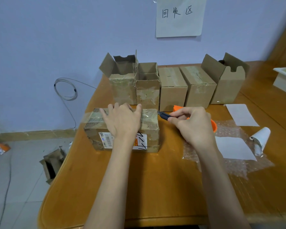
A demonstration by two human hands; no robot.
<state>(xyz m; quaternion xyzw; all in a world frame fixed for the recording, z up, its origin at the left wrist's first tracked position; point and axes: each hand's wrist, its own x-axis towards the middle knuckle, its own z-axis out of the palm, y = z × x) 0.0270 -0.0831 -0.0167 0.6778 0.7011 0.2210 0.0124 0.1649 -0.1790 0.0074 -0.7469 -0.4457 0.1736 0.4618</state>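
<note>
Two bare forearms enter from the bottom edge, elbows cut off. Left hand (122, 121) lies flat on top of the taped brown cardboard box (96, 128), fingers spread and fairly straight, tips at the far top edge; pressing, not gripping. Box sits mid-bench on the orange-brown wooden bench (155, 187), long axis left-right, labelled face toward the camera. The wrist covers part of the label.

Right hand (193, 124) is curled round the dark slim utility knife (163, 115), just right of the box. Knife long axis is near horizontal, tip pointing left and slightly away, at the box's upper right corner. Cannot tell if the tip touches the cardboard. The knife's rear end is hidden inside the fist.

An orange plastic object (177, 107) pokes out behind the right hand, mostly hidden, shape unclear.

A row of five brown cartons (172, 90) stands behind along the wall side, some with flaps up. A clear bubble wrap sheet (234, 164) lies at right under white paper sheets (234, 147). The bench's right end is blurred.
</note>
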